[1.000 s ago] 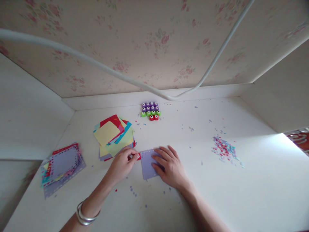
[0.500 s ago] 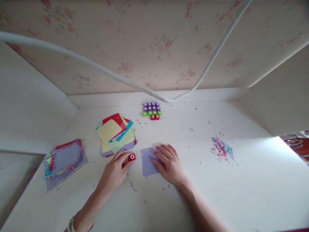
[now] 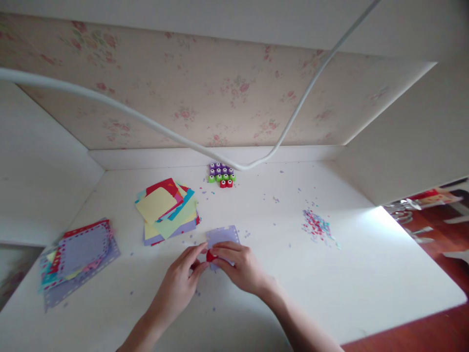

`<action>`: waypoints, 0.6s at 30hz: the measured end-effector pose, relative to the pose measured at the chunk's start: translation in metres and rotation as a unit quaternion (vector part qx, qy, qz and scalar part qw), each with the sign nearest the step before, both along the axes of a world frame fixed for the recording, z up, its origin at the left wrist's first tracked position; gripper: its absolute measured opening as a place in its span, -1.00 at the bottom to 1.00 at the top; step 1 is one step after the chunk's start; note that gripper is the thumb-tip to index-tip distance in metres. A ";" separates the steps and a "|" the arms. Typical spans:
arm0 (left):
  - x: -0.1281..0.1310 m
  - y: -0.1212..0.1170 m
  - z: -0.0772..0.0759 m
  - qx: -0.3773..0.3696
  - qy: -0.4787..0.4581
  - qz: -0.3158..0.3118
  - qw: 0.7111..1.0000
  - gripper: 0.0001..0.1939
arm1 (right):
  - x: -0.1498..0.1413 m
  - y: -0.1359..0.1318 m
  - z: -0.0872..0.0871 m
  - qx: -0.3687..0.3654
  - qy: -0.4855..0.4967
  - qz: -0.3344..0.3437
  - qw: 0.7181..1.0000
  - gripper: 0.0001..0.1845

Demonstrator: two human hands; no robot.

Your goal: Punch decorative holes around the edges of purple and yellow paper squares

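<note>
While both hands meet over the white table [image 3: 293,298], the small red punch [image 3: 210,255] sits between their fingertips, at the left-hand side of the purple sheet [image 3: 224,233]. The punch is bright red and compact, much of its body covered by the fingers. The left hand [image 3: 179,279] is closed in a pinch on it from nine o'clock, thumb below and fingers bent above. The right hand [image 3: 242,268] pinches it from three o'clock, its fingers lying across the sheet.

The sheet is pale purple, thin and roughly square, with small light holes running down its right edge; its lower part is mostly hidden by the right hand. Tiny purple dots lie on the table just beside it, at about two o'clock.

Seen from the red punch, a block of small punches [image 3: 222,175] stands near twelve o'clock: purple at the back, then green, then two red ones, with white tops marked dark at the centre. Toward ten o'clock is a loose stack of coloured paper [image 3: 161,205] in yellow, red, blue, green and purple. At nine o'clock lie overlapping hole-edged sheets [image 3: 82,249], a purple one uppermost. Between two and three o'clock is a scatter of red, purple and blue confetti [image 3: 317,226].
</note>
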State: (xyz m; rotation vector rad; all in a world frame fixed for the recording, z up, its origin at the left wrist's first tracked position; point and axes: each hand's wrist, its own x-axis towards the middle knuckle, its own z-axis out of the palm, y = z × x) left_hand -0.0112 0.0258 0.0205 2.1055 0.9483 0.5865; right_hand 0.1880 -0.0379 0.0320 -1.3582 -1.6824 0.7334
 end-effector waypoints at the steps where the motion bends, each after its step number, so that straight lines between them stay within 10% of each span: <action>1: 0.001 -0.002 -0.001 -0.010 -0.004 0.003 1.000 -0.63 | 0.011 -0.001 -0.001 -0.009 0.005 -0.037 0.999 -0.76; 8: 0.005 -0.005 -0.003 -0.034 -0.001 -0.029 0.999 -0.78 | 0.139 0.010 -0.016 -0.013 -0.173 -0.420 0.891 -0.73; 13: 0.017 0.022 0.002 0.004 0.013 -0.026 1.000 -0.78 | 0.175 0.013 -0.021 -0.097 -0.287 -0.426 0.852 -0.72; 18: 0.055 0.061 0.021 0.161 0.115 -0.046 0.979 -0.79 | 0.139 0.009 -0.022 0.010 -0.328 -0.426 0.843 -0.64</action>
